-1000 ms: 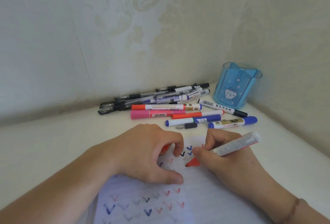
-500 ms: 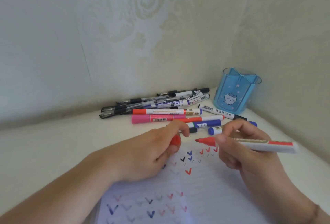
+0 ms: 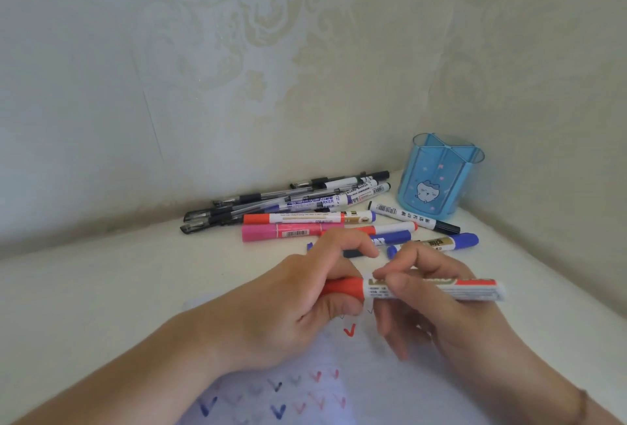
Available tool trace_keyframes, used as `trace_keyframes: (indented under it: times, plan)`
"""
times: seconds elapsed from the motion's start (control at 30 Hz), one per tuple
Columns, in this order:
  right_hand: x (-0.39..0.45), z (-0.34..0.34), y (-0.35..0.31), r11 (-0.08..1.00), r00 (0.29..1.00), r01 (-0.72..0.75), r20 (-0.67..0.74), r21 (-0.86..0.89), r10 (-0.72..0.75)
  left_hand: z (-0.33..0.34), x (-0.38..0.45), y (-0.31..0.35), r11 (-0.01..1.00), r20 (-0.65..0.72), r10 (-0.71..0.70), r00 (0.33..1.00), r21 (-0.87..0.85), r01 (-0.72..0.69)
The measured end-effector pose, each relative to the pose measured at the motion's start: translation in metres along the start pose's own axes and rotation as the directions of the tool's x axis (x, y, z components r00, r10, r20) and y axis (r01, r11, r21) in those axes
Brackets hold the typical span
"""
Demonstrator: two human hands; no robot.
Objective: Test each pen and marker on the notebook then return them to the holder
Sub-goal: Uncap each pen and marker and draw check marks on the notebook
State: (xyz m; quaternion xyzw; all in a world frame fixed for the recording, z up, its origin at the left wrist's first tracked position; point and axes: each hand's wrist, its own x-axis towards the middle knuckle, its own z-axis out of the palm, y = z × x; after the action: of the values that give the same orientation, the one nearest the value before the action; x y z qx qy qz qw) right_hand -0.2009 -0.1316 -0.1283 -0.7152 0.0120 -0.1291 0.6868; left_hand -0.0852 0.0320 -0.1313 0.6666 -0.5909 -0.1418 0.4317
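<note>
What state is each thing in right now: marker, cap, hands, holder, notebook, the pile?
Red marker: held level over the page, cap on.
Red cap: on the marker's tip, in the left grip.
Left hand: grips the cap.
Right hand: pinches the barrel.
Holder: upright, nothing visible inside.
Notebook: open, covered in check marks.
Pen pile: lying loose by the wall.
</note>
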Motion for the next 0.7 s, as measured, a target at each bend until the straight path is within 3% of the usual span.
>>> trace_keyframes:
  times: [0.13, 0.27, 0.37, 0.43, 0.5, 0.6, 0.7]
  plan:
    - [-0.004, 0.003, 0.002, 0.995, 0.995, 0.094, 0.032, 0.018, -0.094, 0.004, -0.003, 0.007, 0.999, 0.015, 0.031, 0.999, -0.02, -0.031]
    - [-0.007, 0.005, 0.002, 0.995, 0.993, 0.092, 0.083, -0.026, -0.089, 0.005, -0.004, 0.007, 0.996, 0.087, 0.046, 0.995, -0.085, -0.038]
    - [-0.006, 0.006, -0.006, 0.989, 0.989, 0.14, 0.059, -0.036, -0.138, 0.008, 0.001, 0.011, 0.981, -0.024, 0.067, 0.997, -0.181, -0.07]
    - [-0.004, 0.003, -0.013, 0.972, 0.974, 0.226, -0.016, -0.058, -0.227, 0.009, 0.005, 0.009, 0.987, -0.131, 0.041, 0.991, -0.149, -0.061]
    - [-0.002, -0.016, -0.016, 0.93, 0.929, 0.259, -0.196, -0.26, -0.314, 0.01, 0.006, -0.002, 0.999, -0.179, -0.018, 0.984, 0.031, 0.024]
    - [-0.003, -0.066, -0.02, 0.751, 0.837, -0.01, -0.416, -0.66, -0.355, 0.006, 0.005, -0.027, 0.899, -0.26, -0.05, 0.964, 0.409, 0.157]
    - [-0.01, -0.12, -0.015, 0.543, 0.75, -0.416, -0.613, -0.729, -0.249, 0.001, 0.006, -0.042, 0.805, -0.357, -0.056, 0.933, 0.536, 0.253]
